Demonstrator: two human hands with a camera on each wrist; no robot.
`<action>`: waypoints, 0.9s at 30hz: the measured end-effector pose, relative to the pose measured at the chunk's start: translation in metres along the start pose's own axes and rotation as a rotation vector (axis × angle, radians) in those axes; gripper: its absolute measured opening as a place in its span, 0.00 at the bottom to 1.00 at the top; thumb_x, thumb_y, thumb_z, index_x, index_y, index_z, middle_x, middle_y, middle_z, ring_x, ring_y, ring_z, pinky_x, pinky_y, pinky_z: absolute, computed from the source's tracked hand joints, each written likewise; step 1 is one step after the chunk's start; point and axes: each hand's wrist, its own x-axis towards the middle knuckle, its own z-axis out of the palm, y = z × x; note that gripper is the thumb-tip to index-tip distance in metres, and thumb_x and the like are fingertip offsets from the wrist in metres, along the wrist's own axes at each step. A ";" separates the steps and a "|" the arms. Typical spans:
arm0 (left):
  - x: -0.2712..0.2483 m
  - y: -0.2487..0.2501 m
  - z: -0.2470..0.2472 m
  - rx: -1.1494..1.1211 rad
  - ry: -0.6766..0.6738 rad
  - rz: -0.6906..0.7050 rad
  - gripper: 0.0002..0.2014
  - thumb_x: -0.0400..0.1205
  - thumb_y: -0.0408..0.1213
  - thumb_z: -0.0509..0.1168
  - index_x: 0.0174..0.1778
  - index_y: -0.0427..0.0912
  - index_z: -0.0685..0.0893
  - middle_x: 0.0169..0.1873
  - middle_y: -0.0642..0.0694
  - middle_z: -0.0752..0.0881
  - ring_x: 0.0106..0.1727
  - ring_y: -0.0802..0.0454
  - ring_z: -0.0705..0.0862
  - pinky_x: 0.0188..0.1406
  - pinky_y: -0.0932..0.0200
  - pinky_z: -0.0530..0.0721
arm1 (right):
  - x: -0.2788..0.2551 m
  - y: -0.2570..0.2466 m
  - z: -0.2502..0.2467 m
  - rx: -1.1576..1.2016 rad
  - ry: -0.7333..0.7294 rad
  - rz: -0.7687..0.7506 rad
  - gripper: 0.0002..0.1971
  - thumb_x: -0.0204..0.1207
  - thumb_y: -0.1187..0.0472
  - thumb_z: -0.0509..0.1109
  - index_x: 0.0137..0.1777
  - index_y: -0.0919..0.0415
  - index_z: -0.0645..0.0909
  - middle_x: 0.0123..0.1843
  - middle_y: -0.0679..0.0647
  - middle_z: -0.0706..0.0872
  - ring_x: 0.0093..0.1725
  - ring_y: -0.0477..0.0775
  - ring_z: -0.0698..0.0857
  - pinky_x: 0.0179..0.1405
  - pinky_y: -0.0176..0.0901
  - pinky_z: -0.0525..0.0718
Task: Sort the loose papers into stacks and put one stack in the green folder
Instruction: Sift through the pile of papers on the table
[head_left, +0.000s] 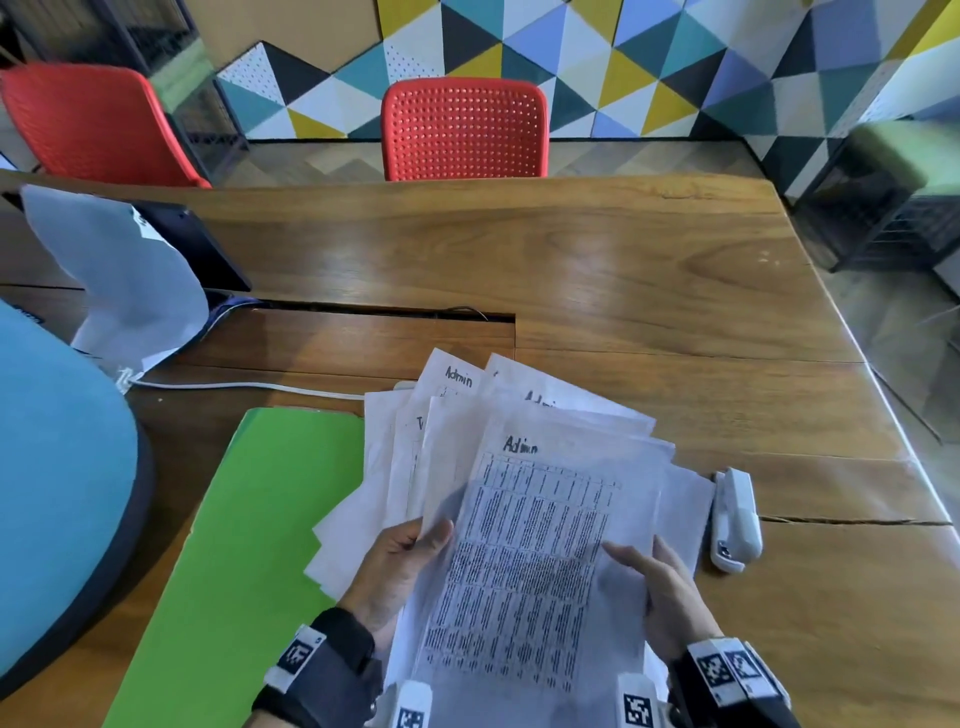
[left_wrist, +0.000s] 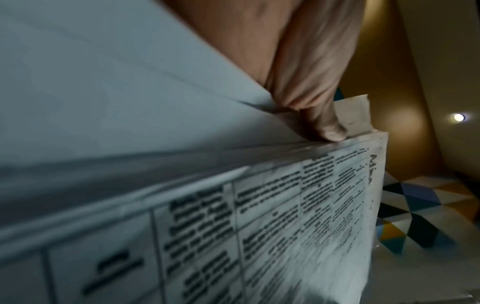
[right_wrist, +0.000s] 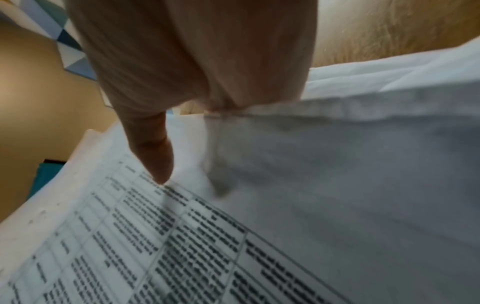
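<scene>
A fanned sheaf of loose papers (head_left: 524, 488) is raised above the table in both hands. The top sheet (head_left: 524, 566) is a printed table headed "Admin"; other sheets behind also read "Admin". My left hand (head_left: 400, 566) grips the sheaf's left edge, thumb (left_wrist: 322, 123) on top, fingers hidden behind. My right hand (head_left: 660, 587) pinches the top sheet's right edge, its thumb (right_wrist: 155, 156) pressing on the print. The green folder (head_left: 244, 545) lies shut on the table to the left, partly under the papers.
A white stapler (head_left: 735, 519) lies just right of the papers. A white cable (head_left: 234, 385) runs behind the folder. A blue round seat (head_left: 57, 483) sits at the left, a white bag (head_left: 124, 280) beyond it. Two red chairs (head_left: 465, 130) stand past the wooden table (head_left: 623, 291).
</scene>
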 end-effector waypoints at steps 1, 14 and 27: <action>-0.001 -0.004 -0.001 0.067 -0.010 -0.024 0.33 0.58 0.78 0.67 0.24 0.51 0.66 0.22 0.59 0.69 0.25 0.62 0.70 0.50 0.61 0.71 | -0.001 0.000 0.001 0.006 -0.043 -0.020 0.21 0.70 0.71 0.74 0.64 0.61 0.81 0.59 0.61 0.91 0.56 0.57 0.91 0.55 0.53 0.86; 0.042 -0.022 -0.027 0.363 0.602 0.000 0.30 0.74 0.61 0.70 0.48 0.34 0.76 0.40 0.43 0.81 0.43 0.45 0.81 0.45 0.53 0.77 | 0.006 0.007 -0.003 -0.119 -0.090 -0.033 0.20 0.66 0.80 0.64 0.54 0.69 0.90 0.55 0.60 0.92 0.59 0.56 0.86 0.61 0.46 0.77; 0.024 -0.015 -0.016 0.010 0.226 -0.118 0.16 0.87 0.37 0.61 0.72 0.47 0.77 0.63 0.59 0.79 0.67 0.57 0.76 0.70 0.62 0.65 | 0.010 -0.001 0.009 -0.042 -0.124 0.086 0.28 0.64 0.74 0.76 0.66 0.68 0.80 0.57 0.71 0.90 0.52 0.72 0.90 0.47 0.58 0.89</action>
